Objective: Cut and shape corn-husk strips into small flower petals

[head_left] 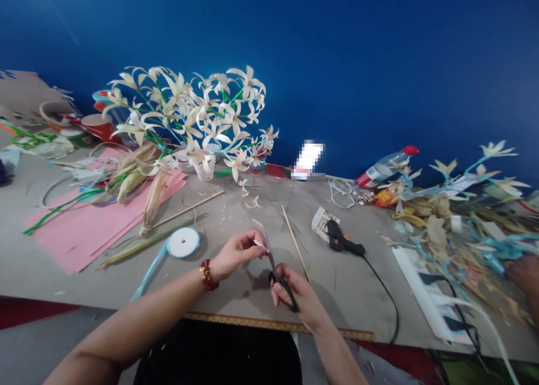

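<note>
Left hand [239, 255] pinches a pale strip [258, 243], lower centre of frame. Right hand [300, 293] grips scissors [275, 271], blades near the strip. Glue gun [343, 240] lies right of centre.

Soft shadows, slightly blurred, stretched edges

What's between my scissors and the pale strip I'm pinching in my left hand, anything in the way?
Nothing visible: the scissors in your right hand reach right up beside the pale strip in your left hand; whether they touch it isn't clear.
</note>
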Demonstrator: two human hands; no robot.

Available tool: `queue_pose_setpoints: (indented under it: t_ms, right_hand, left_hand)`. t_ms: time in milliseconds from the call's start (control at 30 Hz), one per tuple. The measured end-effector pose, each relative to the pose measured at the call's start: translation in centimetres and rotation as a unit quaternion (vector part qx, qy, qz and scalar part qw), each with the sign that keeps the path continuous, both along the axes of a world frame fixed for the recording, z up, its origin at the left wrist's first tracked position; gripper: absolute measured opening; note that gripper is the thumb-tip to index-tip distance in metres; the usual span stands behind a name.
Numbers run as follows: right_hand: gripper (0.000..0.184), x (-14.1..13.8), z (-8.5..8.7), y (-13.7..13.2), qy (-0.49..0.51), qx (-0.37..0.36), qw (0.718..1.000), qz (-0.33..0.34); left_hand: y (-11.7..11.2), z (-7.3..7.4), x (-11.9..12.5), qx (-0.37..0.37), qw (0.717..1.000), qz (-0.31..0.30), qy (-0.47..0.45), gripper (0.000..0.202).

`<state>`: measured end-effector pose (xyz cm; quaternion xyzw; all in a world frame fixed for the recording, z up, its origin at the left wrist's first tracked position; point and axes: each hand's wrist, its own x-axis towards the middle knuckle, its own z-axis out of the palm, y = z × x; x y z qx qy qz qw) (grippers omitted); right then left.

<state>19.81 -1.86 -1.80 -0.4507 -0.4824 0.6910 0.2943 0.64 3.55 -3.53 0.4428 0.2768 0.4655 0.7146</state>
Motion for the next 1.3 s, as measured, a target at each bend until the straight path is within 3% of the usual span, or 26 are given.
queue_pose_setpoints:
  t_ms: [500,633,767,833,900,1000,1100,1167,1300]
  right_hand:
    - [0.052,0.3,0.0,0.5,-0.002,-0.022,1.0,0.0]
    - [0.05,0.6,-1.0,0.5,-0.011,-0.01,1.0,-0.007]
    - [0.047,1.2,-2.4,0.9,-0.067,0.06,0.994,-0.062]
    - [0.043,1.4,-2.6,1.3,-0.142,0.119,0.979,-0.084]
    - [0.038,1.4,-2.2,1.8,-0.255,0.188,0.946,-0.073]
    - [0.025,0.6,-1.1,2.5,-0.431,0.279,0.858,-0.016]
    - [0.016,-1.1,-0.2,3.5,-0.526,0.324,0.785,0.051]
    - [0.016,-2.5,-0.1,4.3,-0.543,0.32,0.771,0.088]
    - [0.019,-4.3,-0.1,6.1,-0.519,0.308,0.784,0.143]
  left_hand:
    - [0.1,0.0,-0.2,0.001,1.0,-0.014,0.003,0.026]
    - [0.1,0.1,-0.2,0.0,1.0,-0.013,0.01,0.028]
    - [0.0,0.1,-0.1,0.011,0.999,-0.003,0.034,0.028]
    - [-0.1,0.0,-0.1,0.032,0.998,0.0,0.046,0.027]
    - [-0.5,-0.1,-0.2,0.069,0.996,0.003,0.06,0.025]
    - [-1.1,0.0,-0.3,0.151,0.984,0.028,0.086,0.021]
    - [-1.3,0.2,-0.4,0.218,0.963,0.099,0.127,0.018]
    - [-1.1,0.3,-0.4,0.231,0.949,0.141,0.162,0.016]
    - [-0.4,0.2,-0.3,0.23,0.931,0.18,0.22,0.015]
